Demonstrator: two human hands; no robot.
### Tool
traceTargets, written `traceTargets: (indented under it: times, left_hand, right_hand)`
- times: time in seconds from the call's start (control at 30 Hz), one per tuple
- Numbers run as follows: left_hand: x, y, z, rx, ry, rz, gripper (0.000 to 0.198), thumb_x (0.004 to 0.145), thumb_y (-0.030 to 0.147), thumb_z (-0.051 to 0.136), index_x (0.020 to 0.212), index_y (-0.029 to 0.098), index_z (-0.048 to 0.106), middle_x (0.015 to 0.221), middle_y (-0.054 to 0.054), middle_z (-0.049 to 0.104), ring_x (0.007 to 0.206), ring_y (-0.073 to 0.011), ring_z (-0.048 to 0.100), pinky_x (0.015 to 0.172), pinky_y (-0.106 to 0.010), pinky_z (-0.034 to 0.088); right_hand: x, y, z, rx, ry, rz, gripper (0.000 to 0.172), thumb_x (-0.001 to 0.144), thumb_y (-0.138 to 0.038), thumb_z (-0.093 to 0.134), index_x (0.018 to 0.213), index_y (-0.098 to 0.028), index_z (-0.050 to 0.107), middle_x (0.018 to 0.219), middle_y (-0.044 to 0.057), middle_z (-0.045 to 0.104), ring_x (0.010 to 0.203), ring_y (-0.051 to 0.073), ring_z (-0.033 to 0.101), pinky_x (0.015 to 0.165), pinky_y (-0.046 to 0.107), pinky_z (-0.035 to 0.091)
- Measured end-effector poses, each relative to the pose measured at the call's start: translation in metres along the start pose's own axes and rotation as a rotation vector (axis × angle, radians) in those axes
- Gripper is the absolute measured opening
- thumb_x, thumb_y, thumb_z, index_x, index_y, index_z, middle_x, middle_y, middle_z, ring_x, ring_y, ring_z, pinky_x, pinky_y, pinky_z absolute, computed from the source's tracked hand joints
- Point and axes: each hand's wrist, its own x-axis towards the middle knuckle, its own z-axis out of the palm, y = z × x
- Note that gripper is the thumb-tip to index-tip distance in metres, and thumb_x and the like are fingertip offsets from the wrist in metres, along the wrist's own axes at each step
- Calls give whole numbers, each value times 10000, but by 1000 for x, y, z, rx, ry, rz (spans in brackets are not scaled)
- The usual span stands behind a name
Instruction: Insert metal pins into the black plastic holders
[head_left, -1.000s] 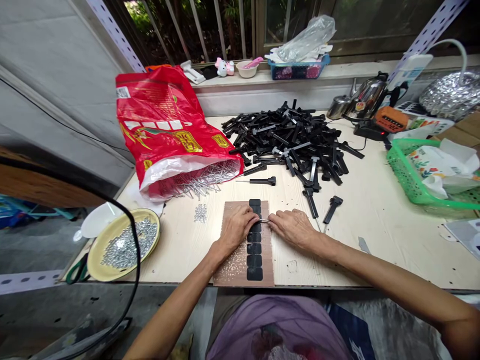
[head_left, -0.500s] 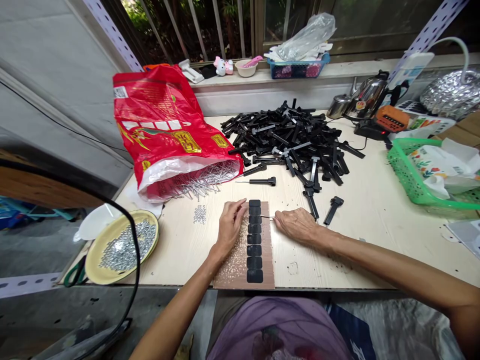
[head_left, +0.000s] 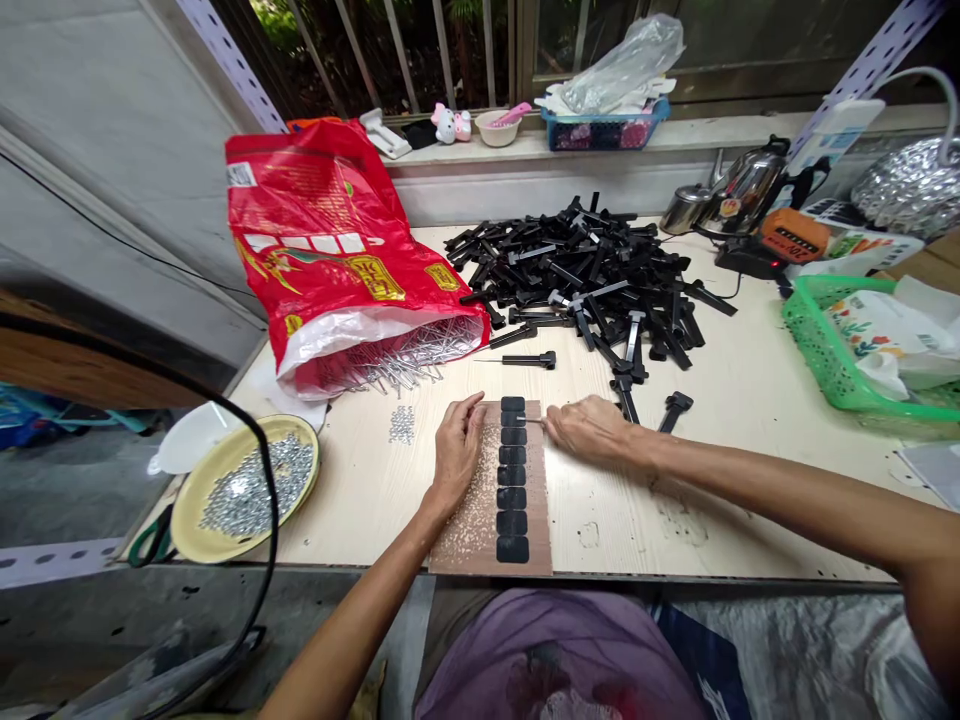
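Note:
A brown board [head_left: 465,545] lies at the table's front edge, speckled with light flecks on its left part. Down it runs a column of several black rounded pads [head_left: 512,522]. My left hand [head_left: 458,445] rests on the board's left side, fingers stretched out beside the upper pads, nothing visible in them. From the right, my right hand [head_left: 589,428] pinches a thin metal rod [head_left: 531,420], whose tip reaches over the second pad from the top. Its closed fingers hide the rod's other end. Left of the board lies a patch of small silvery pieces [head_left: 402,424].
Behind the board is a large heap of black plastic parts [head_left: 577,270], with one single part [head_left: 529,360] in front. A red bag [head_left: 322,220] spills metal pins [head_left: 397,365]. A yellow bowl [head_left: 184,525] of silvery pieces stands left, a green basket [head_left: 840,385] right.
My right hand and the rod have moved slightly away from me, to the second pad. My left hand stays beside the pads, its fingers a little farther from them. The view has shifted slightly.

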Motion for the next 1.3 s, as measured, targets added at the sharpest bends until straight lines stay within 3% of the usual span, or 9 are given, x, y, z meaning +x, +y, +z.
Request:
traceTargets:
  times: [0.13, 0.27, 0.37, 0.47, 0.6, 0.77, 0.93, 1.1, 1.3]
  left_hand:
    - [0, -2, 0, -11, 7, -25, 335, 930, 358, 410, 1164, 196, 587, 1075, -79, 618, 993, -191, 581, 869, -335, 453]
    - [0, -4, 0, -20, 20, -57, 342, 932, 363, 403, 1169, 195, 584, 1096, -81, 622, 988, -190, 590, 864, -336, 459]
    - [0, -5, 0, -25, 20, -66, 336, 931, 364, 408, 1164, 201, 586, 1106, -77, 623, 990, -188, 589, 867, -338, 459]
    - [0, -4, 0, -35, 23, -76, 339, 931, 366, 407, 1167, 201, 585, 1114, -77, 620, 1003, -189, 586, 873, -340, 457]
    - [1, -3, -1, -55, 26, -97, 344, 931, 368, 408, 1169, 196, 587, 1102, -77, 626, 1009, -188, 587, 876, -334, 457]
    - [0, -2, -2, -75, 21, -91, 346, 933, 367, 403, 1171, 194, 586, 1130, -79, 617, 1039, -190, 575, 893, -340, 453]
    - [0, -5, -1, -75, 27, -98, 350, 930, 376, 410, 1169, 193, 588, 1100, -82, 626, 996, -190, 592, 857, -336, 470]
    - [0, -8, 0, -70, 36, -69, 346, 936, 370, 394, 1158, 193, 592, 1085, -81, 629, 996, -186, 589, 866, -338, 462]
    - [-1, -9, 0, -65, 41, -69, 342, 937, 363, 394, 1158, 191, 590, 1088, -83, 627, 985, -185, 592, 854, -333, 464]
  right_hand:
    - [-6, -6, 3, -29, 0, -211, 404, 974, -384, 215, 784, -178, 506, 581, 37, 573, 404, 97, 357, 421, 281, 263]
    - [8, 21, -6, -52, 2, 53, 464, 983, -359, 142, 754, -166, 497, 526, 22, 538, 365, 73, 273, 399, 261, 228]
    - [20, 34, -13, -78, 48, 102, 464, 978, -338, 144, 724, -165, 492, 520, 28, 535, 383, 76, 271, 420, 262, 224]
    - [12, 17, -7, -25, 32, 50, 462, 981, -339, 138, 736, -167, 490, 500, 19, 513, 369, 71, 269, 426, 268, 234]
    - [-6, -8, 3, -42, -2, -216, 429, 978, -368, 167, 768, -177, 489, 526, 14, 506, 364, 81, 284, 398, 281, 231]
    - [4, 8, -6, -83, -62, 11, 455, 990, -359, 120, 788, -153, 471, 514, -7, 472, 366, 57, 250, 389, 255, 240]
    - [0, -3, -5, -48, -144, -212, 447, 985, -408, 154, 835, -153, 488, 559, 20, 535, 395, 83, 335, 431, 262, 258]
    - [13, 5, -8, -147, -28, 4, 428, 981, -330, 174, 860, -132, 533, 677, 97, 642, 468, 116, 459, 492, 266, 271]
    - [31, 24, -11, -151, -7, 59, 477, 981, -348, 173, 855, -121, 573, 711, 125, 669, 513, 142, 509, 522, 278, 283]
